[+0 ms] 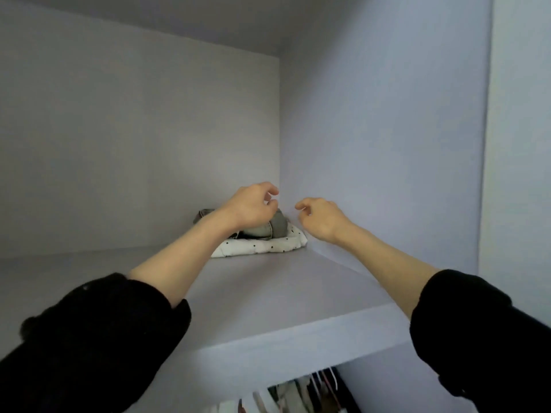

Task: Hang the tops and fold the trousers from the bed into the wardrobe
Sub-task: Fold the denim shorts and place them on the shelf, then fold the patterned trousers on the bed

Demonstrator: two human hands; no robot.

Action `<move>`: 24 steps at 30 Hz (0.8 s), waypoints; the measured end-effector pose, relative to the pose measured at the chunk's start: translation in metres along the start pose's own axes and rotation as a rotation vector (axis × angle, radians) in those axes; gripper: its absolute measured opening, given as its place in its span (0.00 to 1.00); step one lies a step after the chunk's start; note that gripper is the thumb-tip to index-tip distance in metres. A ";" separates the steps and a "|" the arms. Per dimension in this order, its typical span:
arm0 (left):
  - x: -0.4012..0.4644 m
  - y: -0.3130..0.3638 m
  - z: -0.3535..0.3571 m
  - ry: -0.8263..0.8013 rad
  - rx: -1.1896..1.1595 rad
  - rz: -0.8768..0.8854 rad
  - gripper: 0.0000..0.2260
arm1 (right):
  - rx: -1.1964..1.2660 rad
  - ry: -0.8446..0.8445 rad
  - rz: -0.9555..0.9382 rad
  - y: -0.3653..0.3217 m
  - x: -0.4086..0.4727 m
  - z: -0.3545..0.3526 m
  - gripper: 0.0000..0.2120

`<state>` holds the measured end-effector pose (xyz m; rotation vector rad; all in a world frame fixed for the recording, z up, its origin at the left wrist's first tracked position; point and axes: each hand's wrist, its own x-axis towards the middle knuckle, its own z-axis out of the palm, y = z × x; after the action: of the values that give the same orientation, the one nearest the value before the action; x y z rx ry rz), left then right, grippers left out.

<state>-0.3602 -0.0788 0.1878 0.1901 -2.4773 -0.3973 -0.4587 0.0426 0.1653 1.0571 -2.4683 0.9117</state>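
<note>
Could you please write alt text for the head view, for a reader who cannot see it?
Two bare hands, left hand and right hand, hover with loosely curled fingers, holding nothing, over folded grey trousers stacked on a white dotted garment in the back corner of a wardrobe shelf. Hanging clothes show below.

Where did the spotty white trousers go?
The spotty white trousers lie folded on the wardrobe shelf, in its back right corner, under the grey trousers.

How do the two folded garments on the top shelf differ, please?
The grey trousers lie on top, plain and bulky; the white spotted garment lies underneath, flatter and wider, with black dots. Both are folded and sit in the shelf's back right corner.
</note>
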 end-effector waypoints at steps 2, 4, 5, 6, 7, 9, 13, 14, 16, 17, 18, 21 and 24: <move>-0.035 0.019 0.001 -0.016 -0.081 0.057 0.16 | 0.051 0.084 0.078 -0.002 -0.042 -0.009 0.18; -0.073 0.036 0.013 -0.001 -0.160 0.139 0.15 | 0.100 0.174 0.150 -0.002 -0.088 -0.013 0.17; -0.090 0.043 0.019 0.024 -0.218 0.167 0.14 | 0.123 0.212 0.177 -0.003 -0.109 -0.013 0.16; -0.109 0.051 0.024 0.040 -0.277 0.188 0.13 | 0.154 0.242 0.211 -0.003 -0.131 -0.013 0.15; -0.133 0.059 0.030 0.036 -0.346 0.202 0.13 | 0.179 0.264 0.247 -0.004 -0.161 -0.012 0.15; -0.174 0.074 0.036 0.011 -0.493 0.203 0.11 | 0.253 0.281 0.309 -0.007 -0.212 -0.014 0.13; -0.250 0.098 0.044 -0.135 -0.797 0.138 0.08 | 0.322 0.264 0.438 -0.010 -0.315 -0.021 0.12; -0.269 0.104 0.048 -0.197 -0.865 0.125 0.09 | 0.355 0.255 0.477 -0.011 -0.343 -0.024 0.12; -0.306 0.119 0.057 -0.310 -0.940 0.102 0.08 | 0.454 0.227 0.557 -0.011 -0.404 -0.027 0.12; -0.326 0.130 0.067 -0.373 -0.951 0.110 0.08 | 0.482 0.218 0.612 -0.010 -0.437 -0.028 0.12; -0.348 0.145 0.077 -0.448 -0.969 0.116 0.08 | 0.482 0.202 0.668 -0.008 -0.473 -0.031 0.12; -0.400 0.180 0.106 -0.621 -0.962 0.179 0.09 | 0.470 0.147 0.788 0.008 -0.561 -0.041 0.12; -0.466 0.243 0.130 -0.840 -0.915 0.294 0.11 | 0.443 0.215 0.928 0.034 -0.666 -0.076 0.10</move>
<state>-0.0750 0.2876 -0.0917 -0.8587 -2.6916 -1.6654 -0.0270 0.4686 -0.1227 -0.1963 -2.5883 1.7648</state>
